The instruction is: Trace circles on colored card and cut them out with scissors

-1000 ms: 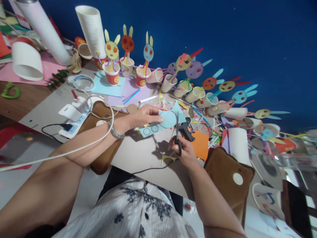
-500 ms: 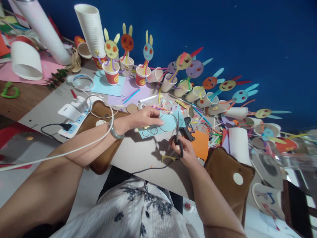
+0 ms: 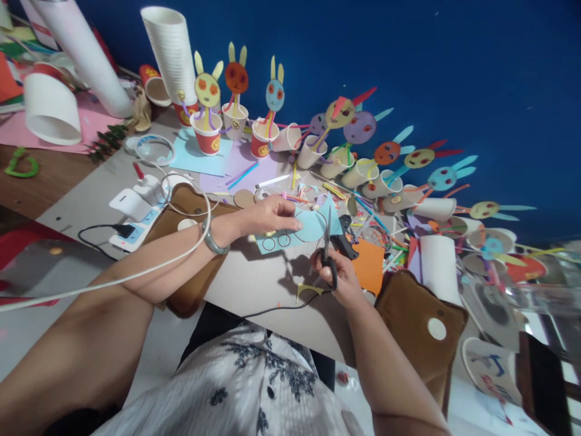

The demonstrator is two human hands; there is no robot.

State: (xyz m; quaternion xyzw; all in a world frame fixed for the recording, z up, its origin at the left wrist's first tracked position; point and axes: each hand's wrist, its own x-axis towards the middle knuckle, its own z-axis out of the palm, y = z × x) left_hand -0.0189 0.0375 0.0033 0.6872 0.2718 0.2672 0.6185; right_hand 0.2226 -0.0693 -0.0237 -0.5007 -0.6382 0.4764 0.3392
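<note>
My left hand [image 3: 276,217] pinches a light blue sheet of paper [image 3: 313,227] between thumb and fingers, holding it above the grey board. Small circles and a larger round outline are drawn on the sheet. Black-handled scissors [image 3: 327,260] are in my right hand [image 3: 340,275], with fingers through the loops. Their blades point up and lie across the right part of the paper, by the large outline. A thin yellow paper scrap [image 3: 309,292] lies on the board below the scissors.
Behind stands a row of paper cups with rabbit-faced figures [image 3: 207,91]. A black glue gun [image 3: 345,239] and orange paper [image 3: 367,266] lie to the right. Brown pouches [image 3: 420,327] flank the board. A power strip [image 3: 136,230] sits left; a white cable [image 3: 149,266] crosses my left forearm.
The view has shifted slightly, so everything sits a little further right. Both hands keep their hold on the paper and scissors, with the blades still at the sheet's right part.
</note>
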